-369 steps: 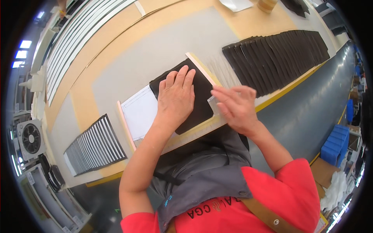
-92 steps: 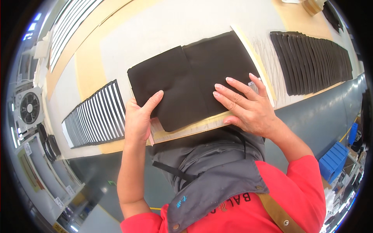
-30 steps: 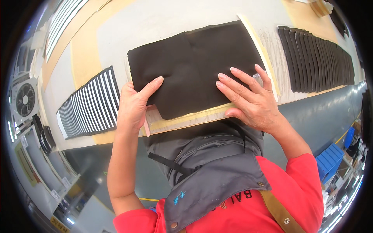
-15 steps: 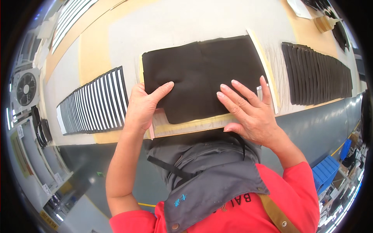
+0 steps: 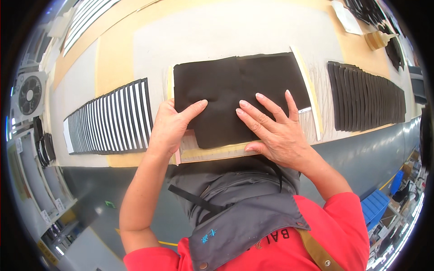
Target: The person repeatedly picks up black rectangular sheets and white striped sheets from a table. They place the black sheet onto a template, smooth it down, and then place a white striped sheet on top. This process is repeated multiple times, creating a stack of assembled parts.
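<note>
A dark, flexible panel (image 5: 217,90), leather-like or fabric, lies on the table between pale strips at its left and right. A seam or overlap runs down its middle. My left hand (image 5: 174,122) pinches its left edge, thumb on top and the other fingers curled out of sight at the side. Flat on the lower right part rests my right hand (image 5: 275,128), fingers spread and holding nothing. A small white tab (image 5: 305,110) shows at the panel's right edge, past the right hand's fingers.
A fanned row of black-and-white striped pieces (image 5: 113,119) lies at the left, a row of overlapping black pieces (image 5: 366,97) at the right. A squeeze bottle (image 5: 378,40) of amber liquid lies at the far right. The table's front edge (image 5: 217,157) runs before my waist.
My right hand has slid left across the panel, toward its middle. The left hand keeps its hold on the left edge. The whole view has shifted slightly.
</note>
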`<action>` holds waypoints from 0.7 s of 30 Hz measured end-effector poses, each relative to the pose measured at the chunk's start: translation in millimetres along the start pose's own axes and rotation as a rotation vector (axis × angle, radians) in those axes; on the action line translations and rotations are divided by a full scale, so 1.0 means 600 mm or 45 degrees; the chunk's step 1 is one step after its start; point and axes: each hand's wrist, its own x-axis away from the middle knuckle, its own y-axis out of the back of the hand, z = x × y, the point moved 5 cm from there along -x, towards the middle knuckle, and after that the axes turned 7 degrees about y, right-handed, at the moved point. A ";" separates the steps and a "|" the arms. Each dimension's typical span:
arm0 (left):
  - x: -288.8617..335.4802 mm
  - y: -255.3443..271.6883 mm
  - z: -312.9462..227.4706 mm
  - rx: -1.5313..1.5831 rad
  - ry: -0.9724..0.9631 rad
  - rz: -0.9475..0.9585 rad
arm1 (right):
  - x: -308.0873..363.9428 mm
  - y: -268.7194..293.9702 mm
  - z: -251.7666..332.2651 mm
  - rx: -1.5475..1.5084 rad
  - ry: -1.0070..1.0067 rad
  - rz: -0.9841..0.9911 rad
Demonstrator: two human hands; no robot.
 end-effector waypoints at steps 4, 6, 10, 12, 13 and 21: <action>-0.007 0.003 0.003 -0.035 -0.026 0.043 | 0.001 0.001 -0.002 -0.055 -0.015 -0.008; -0.014 0.012 0.002 -0.071 -0.029 0.074 | -0.001 0.001 0.001 -0.046 -0.022 0.003; -0.012 0.026 -0.019 -0.100 -0.033 0.152 | -0.003 0.003 0.002 -0.031 -0.031 0.033; -0.012 0.035 -0.024 -0.131 -0.045 0.152 | -0.003 0.005 0.003 -0.025 -0.030 0.042; -0.011 0.040 -0.027 -0.149 -0.052 0.164 | -0.003 0.005 0.003 -0.022 -0.025 0.040; 0.000 0.078 -0.042 -0.503 -0.142 0.035 | -0.002 0.002 0.001 0.001 -0.029 0.063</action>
